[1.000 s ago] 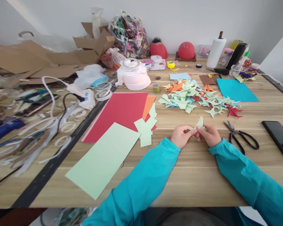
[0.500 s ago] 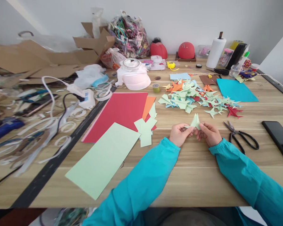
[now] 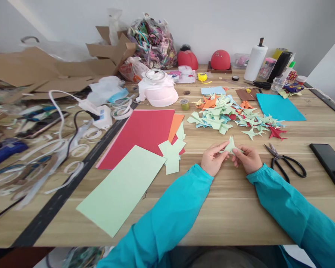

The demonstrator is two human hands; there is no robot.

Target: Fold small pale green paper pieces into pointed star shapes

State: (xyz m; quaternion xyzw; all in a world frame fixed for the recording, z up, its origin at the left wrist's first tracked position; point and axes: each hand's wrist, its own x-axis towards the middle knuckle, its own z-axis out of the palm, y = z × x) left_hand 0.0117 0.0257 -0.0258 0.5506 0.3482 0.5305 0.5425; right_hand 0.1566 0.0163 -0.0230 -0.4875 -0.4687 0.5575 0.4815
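A small pale green folded paper piece (image 3: 230,146) is held between my two hands, just above the table. My left hand (image 3: 214,158) pinches its left side with thumb and fingers. On the other side, my right hand (image 3: 248,158) grips it the same way; part of the paper is hidden behind the fingers. Beyond my hands lies a pile of folded paper shapes (image 3: 216,113), mostly pale green, with some orange, blue and red. Small pale green paper pieces (image 3: 173,158) and a large pale green sheet (image 3: 124,188) lie to the left.
Black-handled pliers (image 3: 289,162) and a phone (image 3: 331,165) lie to my right. A red sheet (image 3: 142,134) is left of centre, a blue sheet (image 3: 279,107) at the back right. Cables, tape rolls and cardboard (image 3: 44,63) crowd the left side. A pink cap (image 3: 160,95) sits behind.
The upright green points of the paper have been spread apart and one side folded outward towards my right hand. Both hands have stayed in nearly the same place.
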